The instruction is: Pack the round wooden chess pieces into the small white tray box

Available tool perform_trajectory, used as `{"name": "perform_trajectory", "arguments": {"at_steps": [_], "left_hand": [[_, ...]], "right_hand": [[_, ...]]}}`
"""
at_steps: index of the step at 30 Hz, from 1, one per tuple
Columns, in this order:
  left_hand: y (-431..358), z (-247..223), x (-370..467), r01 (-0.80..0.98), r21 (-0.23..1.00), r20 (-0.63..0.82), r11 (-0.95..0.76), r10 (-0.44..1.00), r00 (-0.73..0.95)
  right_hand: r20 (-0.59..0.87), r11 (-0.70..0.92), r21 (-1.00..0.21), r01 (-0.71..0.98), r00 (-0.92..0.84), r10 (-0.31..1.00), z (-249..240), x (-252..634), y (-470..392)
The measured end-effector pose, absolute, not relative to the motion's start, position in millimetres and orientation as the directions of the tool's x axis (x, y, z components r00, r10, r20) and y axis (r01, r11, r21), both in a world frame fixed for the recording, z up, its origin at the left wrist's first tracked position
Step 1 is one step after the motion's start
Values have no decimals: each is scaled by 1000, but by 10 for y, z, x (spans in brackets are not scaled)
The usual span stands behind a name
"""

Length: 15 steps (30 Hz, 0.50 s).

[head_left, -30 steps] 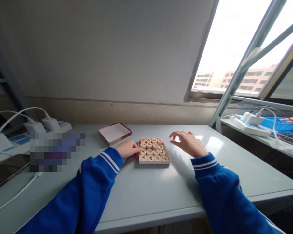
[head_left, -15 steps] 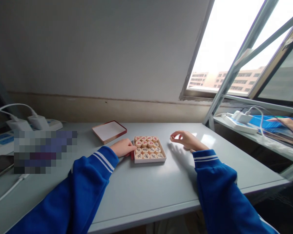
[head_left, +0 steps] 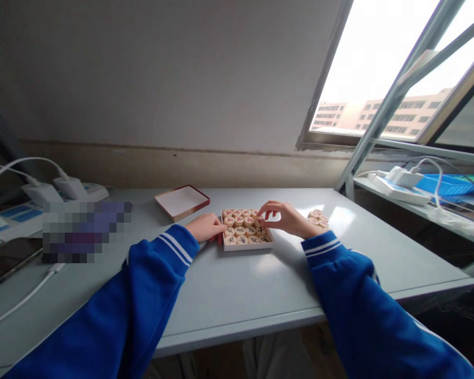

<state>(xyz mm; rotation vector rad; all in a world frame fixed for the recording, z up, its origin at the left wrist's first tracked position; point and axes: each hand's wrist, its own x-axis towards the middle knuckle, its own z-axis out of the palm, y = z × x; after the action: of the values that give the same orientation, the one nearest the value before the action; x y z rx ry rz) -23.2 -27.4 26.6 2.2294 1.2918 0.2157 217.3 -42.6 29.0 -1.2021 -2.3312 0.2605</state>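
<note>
A shallow box (head_left: 248, 246) of round wooden chess pieces stands on the grey desk. Its pieces lie in rows, with red characters towards the back and black ones towards the front. My left hand (head_left: 206, 228) grips the box's left side, thumb at the rim. Over the right side of the box is my right hand (head_left: 282, 217), its thumb and forefinger pinched on a chess piece (head_left: 259, 221) in the second row from the back. More loose pieces (head_left: 318, 217) sit on the desk behind my right wrist.
The box lid (head_left: 182, 202) lies upturned behind my left hand. At the left are a power strip (head_left: 97, 191), chargers, cables and a dark phone (head_left: 11, 258). A side shelf at the right holds another power strip (head_left: 403, 190) and a blue tray (head_left: 450, 184).
My right hand has moved left from beside the box to over its right side, uncovering the loose pieces. My left hand stays on the box. The view has shifted slightly.
</note>
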Motion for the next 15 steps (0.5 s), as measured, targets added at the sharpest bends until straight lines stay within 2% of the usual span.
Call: {"name": "perform_trajectory", "arguments": {"at_steps": [4, 9, 15], "left_hand": [[-269, 265, -229, 757, 528, -135, -384, 843, 521], [-265, 261, -237, 752, 531, -134, -391, 837, 530], [-277, 274, -234, 755, 531, -136, -384, 841, 524]], "right_hand": [[384, 573, -317, 756, -450, 806, 260, 2197, -416], [349, 463, -172, 869, -386, 854, 278, 2186, -446], [335, 446, -167, 879, -375, 865, 299, 2219, -456]]}}
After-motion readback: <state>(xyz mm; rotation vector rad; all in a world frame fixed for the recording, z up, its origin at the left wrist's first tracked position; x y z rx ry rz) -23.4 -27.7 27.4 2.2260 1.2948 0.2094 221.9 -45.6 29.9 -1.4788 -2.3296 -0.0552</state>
